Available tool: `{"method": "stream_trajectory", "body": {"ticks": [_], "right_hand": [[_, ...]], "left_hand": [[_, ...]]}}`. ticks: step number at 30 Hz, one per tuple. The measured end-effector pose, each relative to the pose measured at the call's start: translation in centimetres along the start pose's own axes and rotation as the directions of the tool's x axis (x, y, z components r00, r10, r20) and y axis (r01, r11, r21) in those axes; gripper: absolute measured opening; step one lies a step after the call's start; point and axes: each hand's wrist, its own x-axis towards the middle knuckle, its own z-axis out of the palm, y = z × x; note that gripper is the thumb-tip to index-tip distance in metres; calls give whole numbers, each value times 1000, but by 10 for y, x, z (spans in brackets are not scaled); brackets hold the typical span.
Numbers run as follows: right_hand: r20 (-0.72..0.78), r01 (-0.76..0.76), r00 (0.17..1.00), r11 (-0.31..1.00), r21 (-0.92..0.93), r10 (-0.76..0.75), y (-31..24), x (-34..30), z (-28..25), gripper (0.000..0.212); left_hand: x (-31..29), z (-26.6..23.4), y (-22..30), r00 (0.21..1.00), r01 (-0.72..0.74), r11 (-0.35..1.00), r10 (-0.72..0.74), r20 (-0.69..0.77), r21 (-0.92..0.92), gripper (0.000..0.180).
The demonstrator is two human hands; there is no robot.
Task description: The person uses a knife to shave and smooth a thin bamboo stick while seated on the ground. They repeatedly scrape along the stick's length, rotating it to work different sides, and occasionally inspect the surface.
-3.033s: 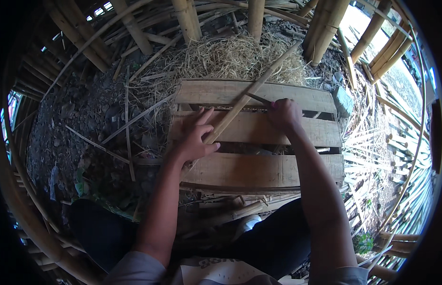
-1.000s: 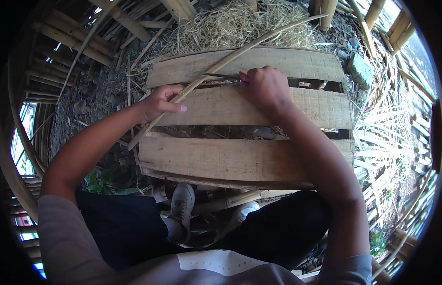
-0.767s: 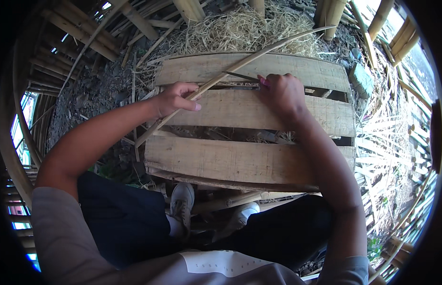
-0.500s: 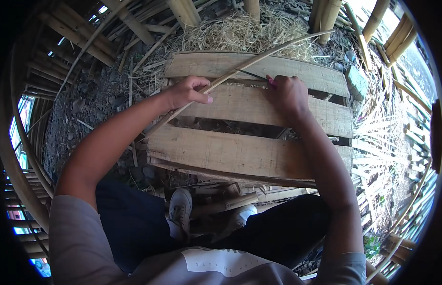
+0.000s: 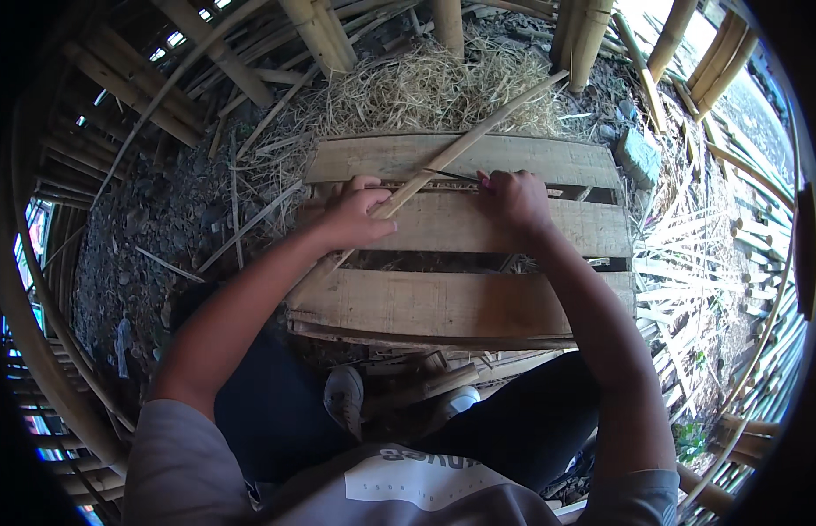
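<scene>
A long split-bamboo strip point(image 5: 465, 145) lies diagonally over a slatted wooden bench point(image 5: 461, 302), its far end beyond the back slat. My left hand point(image 5: 360, 215) is closed round the strip below its middle, fingers on the far side and thumb on the near side. A knife point(image 5: 452, 176) with a thin dark blade is gripped in my right hand point(image 5: 517, 202); only a bit of its pink handle shows beside the fingers. The blade's tip end meets the strip just above my left hand. Most of the handle is hidden in my fist.
Dry straw shavings point(image 5: 434, 88) are heaped behind the bench. Bamboo posts point(image 5: 449, 31) stand at the back, and a grey block point(image 5: 638, 158) sits off the right corner. Pale bamboo slivers point(image 5: 688, 272) cover the sunlit ground at right. My shoes point(image 5: 344, 394) are below the bench's front.
The whole view has shifted, so bench and hands sit lower in the picture. The strip now slants more steeply, its far end further left. Both hands keep their holds, the blade still against the strip.
</scene>
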Motion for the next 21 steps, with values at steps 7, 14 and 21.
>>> {"method": "stream_trajectory", "body": {"ticks": [7,14,21], "right_hand": [[-217,-53,975,999,1,52,16,-2,14,36],[-203,-90,976,995,-33,82,14,-1,16,37],[-266,-82,959,995,61,96,-43,-22,-38,49]], "left_hand": [[-67,-34,86,915,373,806,-239,324,-459,18],[-93,-40,71,896,435,560,-193,400,-705,19],[-116,-42,79,881,469,319,-111,459,-823,16]]}}
